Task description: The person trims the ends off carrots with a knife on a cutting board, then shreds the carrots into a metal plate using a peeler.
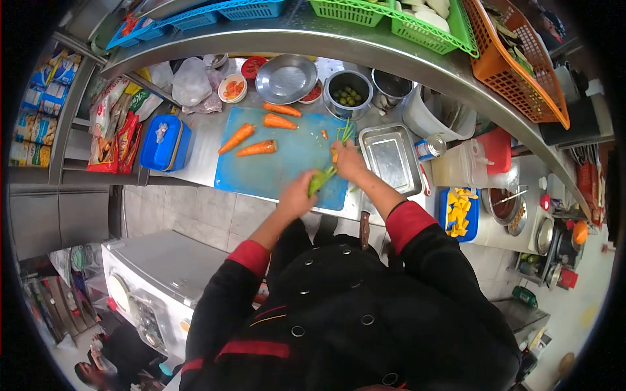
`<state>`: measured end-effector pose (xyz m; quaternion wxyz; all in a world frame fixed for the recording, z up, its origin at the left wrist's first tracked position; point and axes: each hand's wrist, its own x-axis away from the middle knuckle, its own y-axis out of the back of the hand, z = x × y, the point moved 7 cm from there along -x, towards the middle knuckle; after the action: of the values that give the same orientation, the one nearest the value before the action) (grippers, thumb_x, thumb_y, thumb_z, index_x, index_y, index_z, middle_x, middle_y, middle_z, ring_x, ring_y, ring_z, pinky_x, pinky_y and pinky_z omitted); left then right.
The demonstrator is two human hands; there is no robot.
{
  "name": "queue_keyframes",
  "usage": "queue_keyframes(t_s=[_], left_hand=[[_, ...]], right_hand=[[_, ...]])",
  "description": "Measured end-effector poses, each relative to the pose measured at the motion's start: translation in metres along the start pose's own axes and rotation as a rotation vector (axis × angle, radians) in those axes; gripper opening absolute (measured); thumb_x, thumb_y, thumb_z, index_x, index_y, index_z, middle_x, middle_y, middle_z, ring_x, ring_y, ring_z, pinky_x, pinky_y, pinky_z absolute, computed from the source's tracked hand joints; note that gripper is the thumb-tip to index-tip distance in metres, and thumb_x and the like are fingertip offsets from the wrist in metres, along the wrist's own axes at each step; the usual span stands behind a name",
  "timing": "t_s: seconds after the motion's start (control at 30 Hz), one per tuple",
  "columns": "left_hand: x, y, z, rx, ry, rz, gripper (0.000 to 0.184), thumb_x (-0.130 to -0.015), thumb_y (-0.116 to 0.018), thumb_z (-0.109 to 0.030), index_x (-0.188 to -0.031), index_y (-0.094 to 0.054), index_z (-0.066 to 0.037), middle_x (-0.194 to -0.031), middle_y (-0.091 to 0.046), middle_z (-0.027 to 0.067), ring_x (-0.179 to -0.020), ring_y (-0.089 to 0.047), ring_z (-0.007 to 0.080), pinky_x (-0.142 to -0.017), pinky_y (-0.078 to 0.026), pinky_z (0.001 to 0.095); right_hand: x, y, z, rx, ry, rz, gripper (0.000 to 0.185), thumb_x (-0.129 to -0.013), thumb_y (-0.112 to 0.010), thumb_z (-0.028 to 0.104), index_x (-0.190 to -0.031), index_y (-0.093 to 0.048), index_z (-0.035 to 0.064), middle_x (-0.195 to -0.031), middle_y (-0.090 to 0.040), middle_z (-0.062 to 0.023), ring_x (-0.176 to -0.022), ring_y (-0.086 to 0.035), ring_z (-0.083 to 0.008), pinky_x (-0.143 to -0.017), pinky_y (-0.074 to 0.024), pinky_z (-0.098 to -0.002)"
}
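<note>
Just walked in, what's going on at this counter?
A person in a black jacket with red cuffs is working over a blue cutting board. The left hand and right hand both grip green stalks over its right part; a bit of orange shows at the right hand's fingers. Four orange carrots lie loose on the board, mostly toward its left. A metal tray sits just right of the board.

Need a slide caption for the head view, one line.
Left hand and right hand grip green stalks over a blue cutting board, four carrots lying nearby.
</note>
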<state>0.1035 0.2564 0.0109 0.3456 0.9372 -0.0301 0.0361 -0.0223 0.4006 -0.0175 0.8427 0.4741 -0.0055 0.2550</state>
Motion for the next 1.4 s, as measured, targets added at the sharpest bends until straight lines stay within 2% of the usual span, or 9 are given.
queue_keyframes(t_s=[0.17, 0.47, 0.67, 0.83, 1.0, 1.13, 1.2, 1.23, 1.4], left_hand=[[0.006, -0.027, -0.001, -0.131, 0.009, -0.028, 0.053, -0.083, -0.065, -0.006, -0.132, -0.049, -0.015, -0.115, -0.063, 0.0176, -0.105, -0.062, 0.0389, -0.087, -0.053, 0.0473], [-0.004, -0.032, -0.002, -0.044, -0.022, -0.062, 0.065, -0.077, -0.077, -0.016, -0.134, -0.047, -0.014, -0.121, -0.061, 0.0159, -0.107, -0.062, 0.0407, -0.088, -0.052, 0.0465], [-0.012, -0.042, 0.003, -0.030, 0.075, -0.078, 0.065, -0.078, -0.075, -0.017, -0.136, -0.046, -0.016, -0.120, -0.062, 0.0150, -0.104, -0.064, 0.0384, -0.084, -0.054, 0.0459], [-0.009, -0.036, 0.016, -0.042, 0.112, -0.118, 0.060, -0.079, -0.069, -0.013, -0.135, -0.047, -0.018, -0.113, -0.066, 0.0172, -0.099, -0.066, 0.0395, -0.083, -0.055, 0.0480], [0.037, 0.021, 0.044, 0.322, 0.234, -0.239, 0.062, -0.079, -0.068, -0.013, -0.137, -0.045, -0.014, -0.107, -0.067, 0.0241, -0.093, -0.067, 0.0430, -0.080, -0.053, 0.0484], [0.097, 0.066, 0.078, 0.405, 0.272, -0.432, 0.062, -0.080, -0.068, -0.014, -0.137, -0.044, -0.012, -0.101, -0.068, 0.0236, -0.092, -0.068, 0.0419, -0.079, -0.053, 0.0459], [0.133, 0.087, 0.099, 0.507, 0.355, -0.464, 0.060, -0.080, -0.068, -0.013, -0.136, -0.043, -0.010, -0.096, -0.068, 0.0205, -0.089, -0.069, 0.0364, -0.078, -0.053, 0.0424], [0.151, 0.095, 0.111, 0.392, 0.376, -0.517, 0.060, -0.082, -0.069, -0.014, -0.135, -0.042, -0.009, -0.096, -0.069, 0.0177, -0.086, -0.070, 0.0308, -0.078, -0.053, 0.0395], [0.243, 0.127, 0.159, 0.559, 0.571, -0.619, 0.061, -0.083, -0.070, -0.017, -0.136, -0.041, -0.009, -0.098, -0.068, 0.0191, -0.088, -0.069, 0.0286, -0.080, -0.053, 0.0377]], right_hand=[[0.006, -0.019, -0.002, 0.078, 0.067, -0.006, 0.031, -0.089, -0.059, 0.007, -0.118, -0.054, 0.0146, -0.116, -0.050, -0.0260, -0.099, -0.062, -0.0477, -0.085, -0.0528, -0.0523], [0.009, -0.024, -0.010, -0.016, 0.187, -0.048, 0.029, -0.084, -0.064, 0.007, -0.112, -0.058, 0.0133, -0.110, -0.053, -0.0238, -0.096, -0.061, -0.0467, -0.081, -0.0514, -0.0510], [0.012, -0.017, -0.007, -0.063, 0.231, -0.140, 0.031, -0.075, -0.072, 0.013, -0.104, -0.062, 0.0133, -0.094, -0.059, -0.0184, -0.089, -0.060, -0.0407, -0.078, -0.0509, -0.0469], [-0.011, -0.008, -0.033, -0.207, 0.030, -0.213, 0.026, -0.073, -0.075, 0.014, -0.097, -0.066, 0.0114, -0.087, -0.063, -0.0139, -0.082, -0.062, -0.0305, -0.076, -0.0515, -0.0402], [-0.045, 0.020, 0.009, -0.300, 0.019, -0.400, 0.030, -0.073, -0.079, 0.018, -0.099, -0.065, 0.0107, -0.087, -0.062, -0.0120, -0.079, -0.062, -0.0273, -0.073, -0.0505, -0.0385], [-0.077, 0.001, 0.046, 0.118, 0.176, -0.538, 0.036, -0.073, -0.076, 0.012, -0.107, -0.063, 0.0104, -0.103, -0.066, -0.0191, -0.088, -0.065, -0.0346, -0.078, -0.0525, -0.0450], [-0.097, -0.027, 0.025, 0.165, 0.007, -0.435, 0.040, -0.074, -0.076, 0.017, -0.111, -0.061, 0.0155, -0.099, -0.064, -0.0204, -0.092, -0.064, -0.0423, -0.083, -0.0528, -0.0495], [-0.107, -0.035, 0.014, 0.149, 0.008, -0.415, 0.041, -0.074, -0.077, 0.017, -0.112, -0.061, 0.0162, -0.099, -0.064, -0.0207, -0.094, -0.064, -0.0424, -0.084, -0.0527, -0.0500], [-0.096, -0.031, 0.011, 0.085, 0.075, -0.386, 0.039, -0.073, -0.076, 0.020, -0.109, -0.063, 0.0093, -0.096, -0.069, -0.0174, -0.092, -0.066, -0.0392, -0.085, -0.0526, -0.0451]])
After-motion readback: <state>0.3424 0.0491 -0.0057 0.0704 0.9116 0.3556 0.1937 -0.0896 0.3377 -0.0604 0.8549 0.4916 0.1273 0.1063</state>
